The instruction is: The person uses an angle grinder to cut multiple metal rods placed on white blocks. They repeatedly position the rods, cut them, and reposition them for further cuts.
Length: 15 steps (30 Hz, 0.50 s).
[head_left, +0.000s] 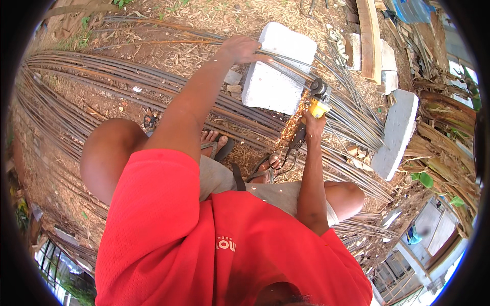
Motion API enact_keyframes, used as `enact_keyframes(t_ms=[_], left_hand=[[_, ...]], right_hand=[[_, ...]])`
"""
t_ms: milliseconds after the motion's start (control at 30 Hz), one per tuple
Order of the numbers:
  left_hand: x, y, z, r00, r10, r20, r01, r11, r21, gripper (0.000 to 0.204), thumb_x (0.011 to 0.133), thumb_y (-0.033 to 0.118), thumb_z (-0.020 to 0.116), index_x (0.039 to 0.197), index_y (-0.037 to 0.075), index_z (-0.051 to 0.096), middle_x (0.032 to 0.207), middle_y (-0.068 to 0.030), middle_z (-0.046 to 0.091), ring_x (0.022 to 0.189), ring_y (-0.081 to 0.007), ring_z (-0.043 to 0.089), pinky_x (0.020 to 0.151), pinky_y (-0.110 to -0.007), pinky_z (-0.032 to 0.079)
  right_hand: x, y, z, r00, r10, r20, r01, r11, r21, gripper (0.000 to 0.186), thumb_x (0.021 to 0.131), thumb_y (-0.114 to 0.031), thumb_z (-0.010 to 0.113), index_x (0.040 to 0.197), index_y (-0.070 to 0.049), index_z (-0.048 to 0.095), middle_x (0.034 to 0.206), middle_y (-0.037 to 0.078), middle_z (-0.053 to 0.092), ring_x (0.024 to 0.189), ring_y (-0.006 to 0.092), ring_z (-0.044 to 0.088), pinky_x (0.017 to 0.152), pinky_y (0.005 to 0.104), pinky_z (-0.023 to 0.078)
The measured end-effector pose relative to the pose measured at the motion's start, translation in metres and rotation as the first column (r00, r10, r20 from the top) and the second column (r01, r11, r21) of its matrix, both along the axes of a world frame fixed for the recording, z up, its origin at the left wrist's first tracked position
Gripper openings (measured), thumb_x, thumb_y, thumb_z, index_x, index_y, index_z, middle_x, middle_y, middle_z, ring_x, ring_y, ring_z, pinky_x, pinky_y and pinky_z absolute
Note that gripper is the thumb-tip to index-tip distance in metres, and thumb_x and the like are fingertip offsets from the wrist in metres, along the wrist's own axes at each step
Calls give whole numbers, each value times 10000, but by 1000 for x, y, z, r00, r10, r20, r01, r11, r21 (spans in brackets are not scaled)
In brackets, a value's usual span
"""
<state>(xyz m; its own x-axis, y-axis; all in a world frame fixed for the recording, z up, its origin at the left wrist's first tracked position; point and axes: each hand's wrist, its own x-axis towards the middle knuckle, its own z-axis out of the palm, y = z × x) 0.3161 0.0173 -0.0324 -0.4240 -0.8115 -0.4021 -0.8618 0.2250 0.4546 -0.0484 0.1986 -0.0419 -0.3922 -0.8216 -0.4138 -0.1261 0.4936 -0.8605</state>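
Observation:
My left hand [241,50] is closed around thin steel rods [293,70] that lie across a white block [273,92]. Just past the block's right edge, my right hand [313,125] grips a yellow and black angle grinder [320,106]. Its head meets the rods there, and orange sparks [292,124] spray down toward my feet. The grinder's disc is hard to make out. Part of its dark body hangs below my right hand, above my sandalled foot [265,171].
Long bundles of rusty rods [153,81] run across the ground on both sides of my feet. A pale slab [395,135] stands by their right ends. Wooden planks [368,41] lie at the far right, with dry leaves [441,117] along the right edge.

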Motion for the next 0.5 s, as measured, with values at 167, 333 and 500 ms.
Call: enact_keyframes(t_ms=[167,333,500], left_hand=[[1,2,3,1000,-2,-2,2,1000,-26,1048,939,978,448,1225,31,794,1188,-209,794,1189,-363,752,1072,-538,579],[1,0,-3,999,-40,-13,40,997,-60,1024,959,966,432,1192,30,774,1084,-198,777,1122,-356,761,980,-538,598],[3,3,-5,1000,-5,-21,3,996,-85,1035,938,980,448,1149,29,800,1070,-203,779,1124,-363,761,945,-530,596]], right_hand=[[-2,-1,-6,1000,-8,-28,8,1000,13,465,846,-32,865,1257,16,654,1008,77,729,805,172,697,678,333,584],[-7,2,-13,998,-29,-59,29,1000,6,456,834,-29,881,1234,8,665,1012,76,737,801,175,700,687,336,584],[-11,2,-16,1000,3,-24,-3,1000,2,335,868,-17,855,1158,-29,688,920,41,723,771,163,691,677,330,569]])
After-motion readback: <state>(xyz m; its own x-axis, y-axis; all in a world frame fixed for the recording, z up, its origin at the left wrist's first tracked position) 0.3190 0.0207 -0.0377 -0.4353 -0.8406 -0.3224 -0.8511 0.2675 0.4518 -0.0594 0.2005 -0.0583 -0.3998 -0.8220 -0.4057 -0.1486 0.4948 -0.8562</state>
